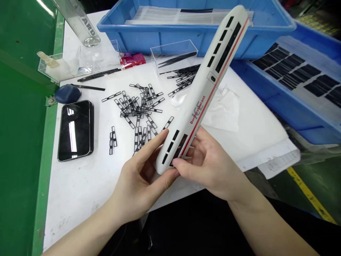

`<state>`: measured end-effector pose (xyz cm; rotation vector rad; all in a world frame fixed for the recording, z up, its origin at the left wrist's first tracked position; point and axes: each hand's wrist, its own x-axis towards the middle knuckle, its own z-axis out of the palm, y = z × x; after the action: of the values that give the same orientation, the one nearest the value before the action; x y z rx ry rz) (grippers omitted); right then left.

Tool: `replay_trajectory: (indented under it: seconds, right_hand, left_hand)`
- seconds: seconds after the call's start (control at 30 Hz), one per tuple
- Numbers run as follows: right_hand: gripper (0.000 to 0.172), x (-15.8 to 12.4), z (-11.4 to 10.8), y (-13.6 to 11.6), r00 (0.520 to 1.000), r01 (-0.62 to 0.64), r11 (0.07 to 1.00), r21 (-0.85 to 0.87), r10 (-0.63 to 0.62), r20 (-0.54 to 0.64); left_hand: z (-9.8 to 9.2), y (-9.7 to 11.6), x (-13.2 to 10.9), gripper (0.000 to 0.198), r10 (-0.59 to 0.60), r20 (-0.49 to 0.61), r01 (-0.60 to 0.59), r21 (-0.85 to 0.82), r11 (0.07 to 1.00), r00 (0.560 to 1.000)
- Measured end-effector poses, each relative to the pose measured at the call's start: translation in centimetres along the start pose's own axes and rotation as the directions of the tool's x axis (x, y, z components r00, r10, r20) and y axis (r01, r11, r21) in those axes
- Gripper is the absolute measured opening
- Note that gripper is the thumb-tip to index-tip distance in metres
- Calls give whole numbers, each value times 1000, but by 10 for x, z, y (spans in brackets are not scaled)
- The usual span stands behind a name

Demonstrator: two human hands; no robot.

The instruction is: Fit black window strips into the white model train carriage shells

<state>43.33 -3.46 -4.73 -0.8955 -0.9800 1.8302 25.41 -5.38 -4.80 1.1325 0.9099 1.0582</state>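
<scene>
While we hold the white model train carriage shell (205,90) up off the surface (80,199) with both hands, it slants away from us toward the upper right. We judge it light, stiff and thin-walled, and smooth enough to slip, so we would take it by its long sides, clear of the window openings. Our left hand (141,174) grasps one side with the fingers curled over it; our right hand (210,163) grasps the other, thumb across the near end. We count one shell, one black smartphone (76,131), two blue plastic crates (160,41) and what looks like one pair of black tweezers (177,59) in a clear acrylic box (186,46). Loose black plastic strips (138,110) lie in a heap too tangled to count.
</scene>
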Motion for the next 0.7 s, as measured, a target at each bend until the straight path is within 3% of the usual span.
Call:
replay_trajectory:
  seconds: [0.23, 0.5, 0.7]
  right_hand:
    - [58, 2, -7, 0, 996, -52, 998, 31, 49, 77]
    - [57, 1, -3, -4, 996, -83, 996, -29, 84, 10]
    - [55, 4, -6, -3, 994, -101, 993, -68, 103, 32]
  left_hand:
    - [-2, 2, -1, 73, -20, 17, 20, 16, 1000, 1000]
    - [-7, -7, -9, 82, -1, 25, -2, 127, 992, 1000]
    - [-2, -5, -2, 70, 0, 0, 0, 129, 992, 1000]
